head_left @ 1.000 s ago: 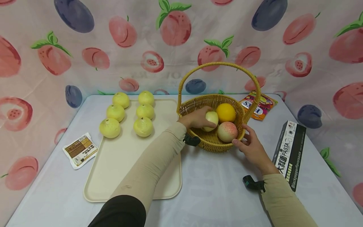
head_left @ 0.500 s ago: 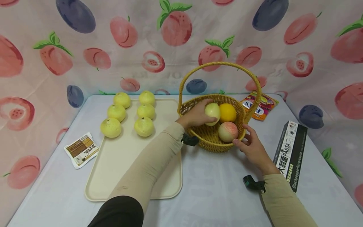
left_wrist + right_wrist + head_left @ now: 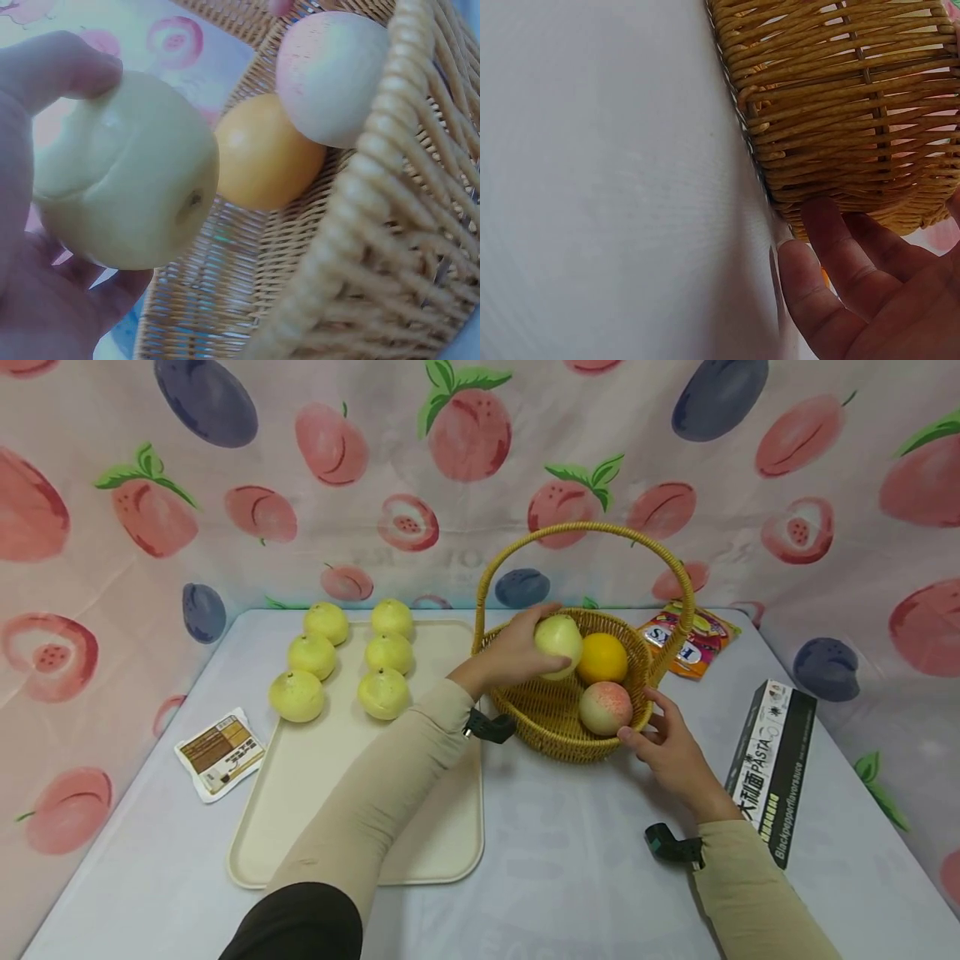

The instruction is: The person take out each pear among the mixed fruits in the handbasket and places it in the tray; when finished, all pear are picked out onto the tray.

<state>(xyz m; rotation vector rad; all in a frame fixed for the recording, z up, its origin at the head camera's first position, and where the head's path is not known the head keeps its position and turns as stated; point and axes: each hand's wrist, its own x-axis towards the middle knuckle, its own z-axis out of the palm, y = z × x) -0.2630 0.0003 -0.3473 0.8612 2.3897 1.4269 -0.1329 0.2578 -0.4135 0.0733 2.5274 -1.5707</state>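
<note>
My left hand [image 3: 517, 647] holds a smooth, pale yellow-green, apple-like fruit [image 3: 558, 642] over the left part of the wicker basket [image 3: 551, 739]. In the left wrist view, thumb and fingers wrap round this fruit [image 3: 135, 176], and a small dark spot marks its end. Inside the basket sit an orange [image 3: 603, 658] and, in front of it, a pink-and-cream peach [image 3: 606, 708]. At the basket's right side, my right hand [image 3: 663, 752] holds the rim. The right wrist view has several fingers [image 3: 840, 255] against the outer weave, low near the tabletop.
A cream tray [image 3: 420, 852] on the left bears several yellow round fruits [image 3: 382, 693] in two rows. Left of it lies a brown-and-white packet [image 3: 220, 754]. An orange-red snack bag [image 3: 693, 639] is behind the basket; a black-and-white pasta box [image 3: 772, 768] lies on the right. The basket handle [image 3: 585, 528] arches overhead.
The left hand has lifted the apple-like fruit from beside the orange and peach, up toward the basket's back left. The right hand has stayed on the rim.
</note>
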